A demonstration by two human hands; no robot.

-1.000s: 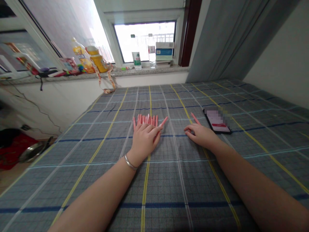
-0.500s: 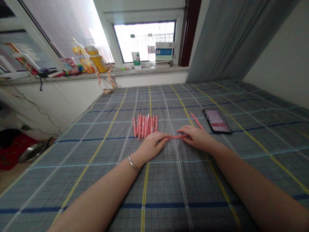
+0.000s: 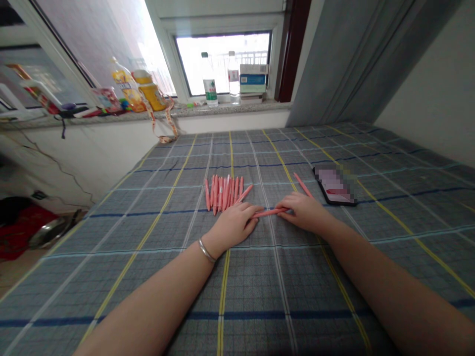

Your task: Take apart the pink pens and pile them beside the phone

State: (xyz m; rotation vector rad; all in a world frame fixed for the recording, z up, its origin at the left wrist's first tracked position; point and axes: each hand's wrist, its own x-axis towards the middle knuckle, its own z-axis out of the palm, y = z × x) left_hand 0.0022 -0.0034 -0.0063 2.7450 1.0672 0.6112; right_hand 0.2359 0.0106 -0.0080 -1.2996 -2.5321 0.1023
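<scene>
Plaid sheet (image 3: 156,232) is covering the whole work surface.

Left hand (image 3: 233,227) is lying palm down and low on the sheet, with a silver bracelet (image 3: 205,250) sitting at the wrist. Its fingers (image 3: 249,211) are drawn close together and pointing right. The tips are closing over the left end of a pink stick (image 3: 269,212), though the grip underneath is hidden.

Row of pink sticks (image 3: 221,192) is lying just beyond the left fingertips, packed side by side. The rightmost one, an angled stick (image 3: 246,192), is leaning out of line toward those fingertips.

The held pink stick is running nearly level between the two sets of fingertips and bridging the gap just above the sheet.

Right hand (image 3: 305,213) is curling narrow, its fingertips (image 3: 285,209) pinching the stick's right end.

Loose stick (image 3: 302,184) is lying just past the right knuckles, slanting away. Phone (image 3: 336,187) is resting face up beyond and to the right of the right fingers, near but not touching.
</scene>
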